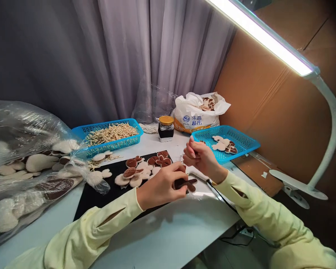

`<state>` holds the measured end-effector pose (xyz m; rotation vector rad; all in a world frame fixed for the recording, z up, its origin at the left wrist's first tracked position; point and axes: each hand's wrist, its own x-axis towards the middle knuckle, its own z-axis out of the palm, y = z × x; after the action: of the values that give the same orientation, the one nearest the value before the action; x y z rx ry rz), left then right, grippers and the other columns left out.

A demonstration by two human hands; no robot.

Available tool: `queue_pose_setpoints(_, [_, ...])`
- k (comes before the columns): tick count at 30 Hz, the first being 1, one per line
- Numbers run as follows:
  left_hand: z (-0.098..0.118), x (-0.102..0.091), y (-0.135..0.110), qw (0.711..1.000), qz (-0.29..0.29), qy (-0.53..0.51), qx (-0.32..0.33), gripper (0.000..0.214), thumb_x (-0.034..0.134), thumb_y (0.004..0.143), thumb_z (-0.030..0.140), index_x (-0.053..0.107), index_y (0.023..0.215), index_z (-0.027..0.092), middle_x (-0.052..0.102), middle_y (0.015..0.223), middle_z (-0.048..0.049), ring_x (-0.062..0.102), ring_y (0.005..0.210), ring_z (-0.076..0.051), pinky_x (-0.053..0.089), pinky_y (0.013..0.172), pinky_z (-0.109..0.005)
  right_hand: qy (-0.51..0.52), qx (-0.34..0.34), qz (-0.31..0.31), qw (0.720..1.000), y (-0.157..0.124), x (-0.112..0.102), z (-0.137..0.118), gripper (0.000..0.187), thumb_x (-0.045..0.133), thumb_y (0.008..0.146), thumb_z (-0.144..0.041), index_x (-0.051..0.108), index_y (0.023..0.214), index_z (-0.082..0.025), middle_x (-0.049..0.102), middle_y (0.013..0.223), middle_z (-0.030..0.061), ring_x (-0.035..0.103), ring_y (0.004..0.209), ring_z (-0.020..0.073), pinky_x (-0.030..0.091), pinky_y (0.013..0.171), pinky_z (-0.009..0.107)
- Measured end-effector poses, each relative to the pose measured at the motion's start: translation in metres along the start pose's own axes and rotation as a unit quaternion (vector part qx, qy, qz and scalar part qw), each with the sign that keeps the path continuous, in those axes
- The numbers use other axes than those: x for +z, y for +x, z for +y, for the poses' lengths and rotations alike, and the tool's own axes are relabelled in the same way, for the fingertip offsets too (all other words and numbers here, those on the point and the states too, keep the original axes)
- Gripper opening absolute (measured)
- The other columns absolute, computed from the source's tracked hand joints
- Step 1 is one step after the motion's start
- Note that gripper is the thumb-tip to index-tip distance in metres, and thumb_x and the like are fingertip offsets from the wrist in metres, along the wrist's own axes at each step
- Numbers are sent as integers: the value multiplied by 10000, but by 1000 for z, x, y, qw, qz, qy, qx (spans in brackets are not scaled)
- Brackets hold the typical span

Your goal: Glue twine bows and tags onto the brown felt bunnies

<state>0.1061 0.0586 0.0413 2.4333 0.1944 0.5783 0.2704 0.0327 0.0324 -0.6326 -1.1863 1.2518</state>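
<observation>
My left hand (163, 185) is closed around a dark brown felt piece (190, 184) with ear-like lobes, which pokes out past the fingertips over the table. Just right of it and a little higher is my right hand (203, 158), raised with its fingers curled in a pinch; what they hold, if anything, I cannot make out. Below the right hand lies a white tool (198, 174) with a black cord, partly hidden. Behind my left hand, several brown and cream felt cutouts (136, 172) are heaped on a black mat (93, 198).
A blue basket (134, 140) of thin beige strips stands at back left; another blue basket (249, 144) holds cutouts. Between them are a jar (166, 129) and a white bag (197, 112). Clear plastic bags (30, 186) fill the left. A lamp (334, 123) arches over the right.
</observation>
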Motion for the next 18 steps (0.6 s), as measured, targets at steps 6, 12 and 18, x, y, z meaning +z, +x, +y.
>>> queue_pose_setpoints(6, [-9, -18, 0, 918, 72, -335, -198, 151, 561, 722, 252, 672, 751, 153, 607, 827, -38, 563, 771, -159, 456, 681, -254, -60, -24, -35, 997, -8, -7, 14, 481, 344, 911, -448, 375, 499, -202, 287, 427, -68, 307, 390, 87, 294, 451, 250])
queue_pose_setpoints(12, [-7, -4, -3, 909, 99, -330, -234, 135, 632, 668, 239, 651, 750, 133, 587, 642, -4, 531, 580, -122, 426, 540, -227, -184, -9, -144, 972, -54, 37, -10, 356, 554, 811, -433, 552, 563, -178, 546, 578, 37, 485, 565, 146, 354, 587, 306])
queue_pose_setpoints(18, [0, 7, -6, 948, 113, -242, -172, 82, 670, 611, 146, 654, 690, 164, 586, 833, -11, 534, 716, -139, 431, 632, -228, -211, 10, -47, 976, 3, 28, -11, 464, 401, 882, -475, 396, 508, -201, 358, 452, -49, 305, 398, 81, 199, 394, 237])
